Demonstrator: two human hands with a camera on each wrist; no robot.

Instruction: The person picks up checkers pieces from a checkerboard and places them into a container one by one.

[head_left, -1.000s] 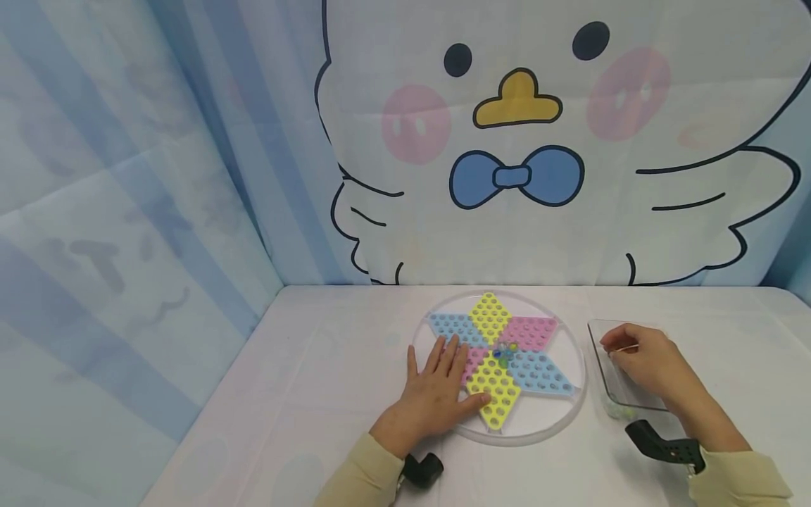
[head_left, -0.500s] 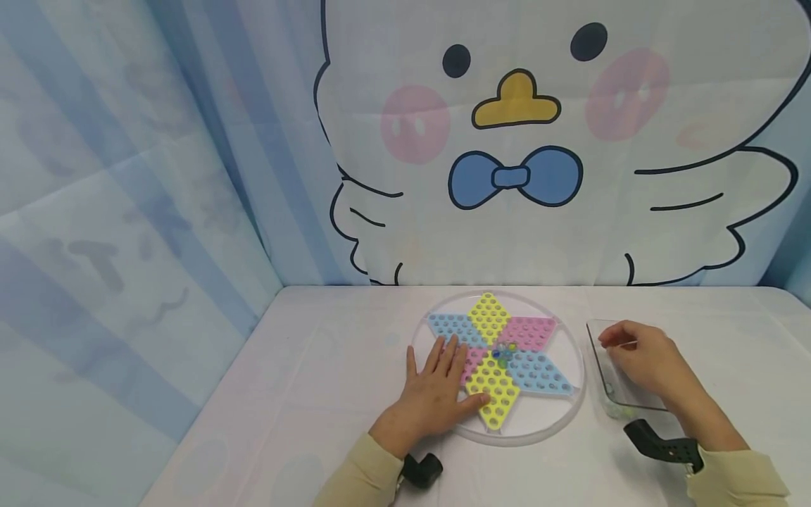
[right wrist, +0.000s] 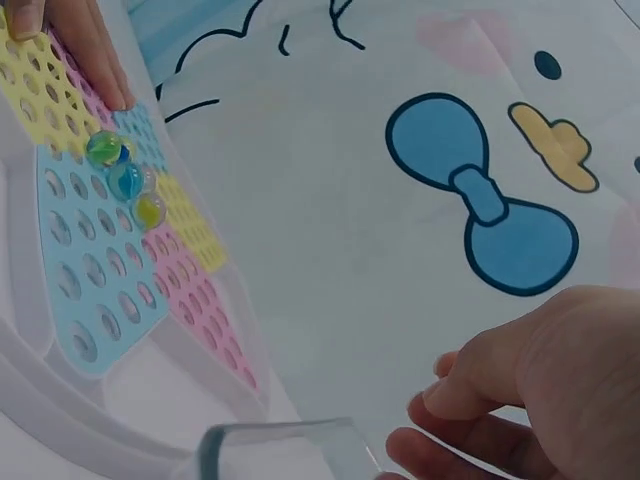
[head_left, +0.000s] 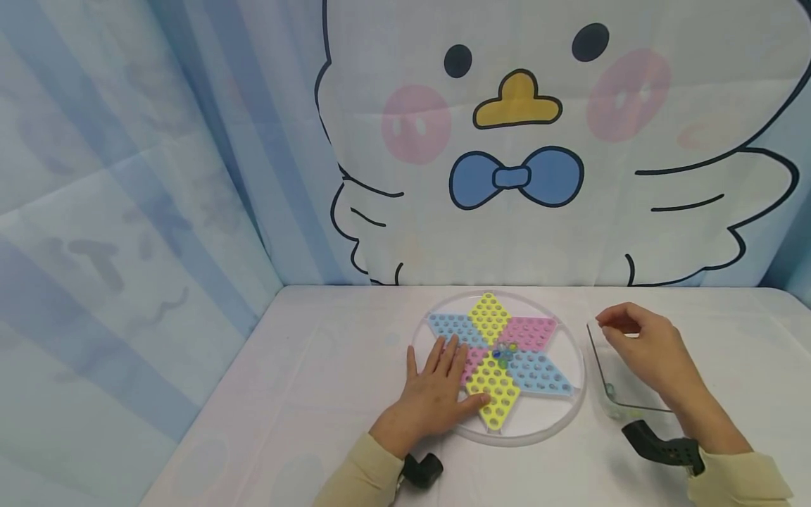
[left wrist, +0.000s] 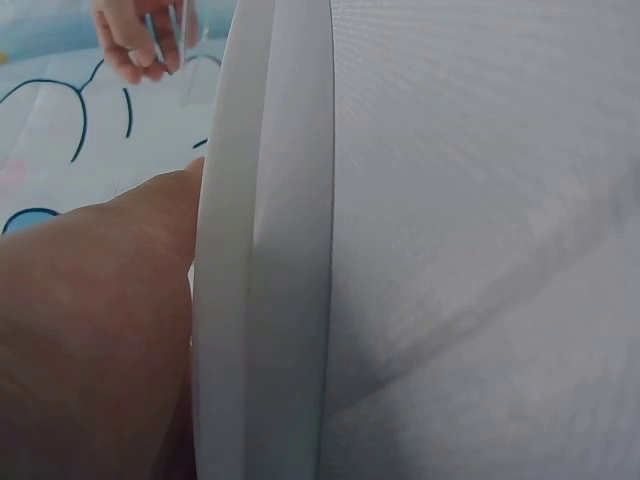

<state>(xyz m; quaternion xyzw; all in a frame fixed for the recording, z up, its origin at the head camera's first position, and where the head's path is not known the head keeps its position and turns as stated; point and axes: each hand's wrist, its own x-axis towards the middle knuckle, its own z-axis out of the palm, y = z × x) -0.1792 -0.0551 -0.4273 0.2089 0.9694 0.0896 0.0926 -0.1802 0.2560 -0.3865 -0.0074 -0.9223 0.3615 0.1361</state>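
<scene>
A round white Chinese checkers board (head_left: 560, 415) has a star of yellow, pink and blue sections with holes. Several glass marbles (head_left: 504, 353) cluster at its centre. My left hand (head_left: 434, 398) lies flat on the board's left side, fingers spread, covering part of the pink and blue sections. My right hand (head_left: 652, 345) is over the far left corner of a clear box (head_left: 633, 403), its fingers loosely bent. In the right wrist view, nothing shows between the fingers (right wrist: 470, 390). A marble (head_left: 610, 389) sits in the box's near left corner.
The board and box stand side by side on a table with a pale cloth (head_left: 304, 394). Behind it hangs a curtain (head_left: 519, 239) with a cartoon bird print. Black wrist straps with cameras (head_left: 662, 447) sit at both wrists.
My right hand has moved away from me toward the box's far left corner, and its fingers have shifted position. My left hand and the marbles on the board stay in place.
</scene>
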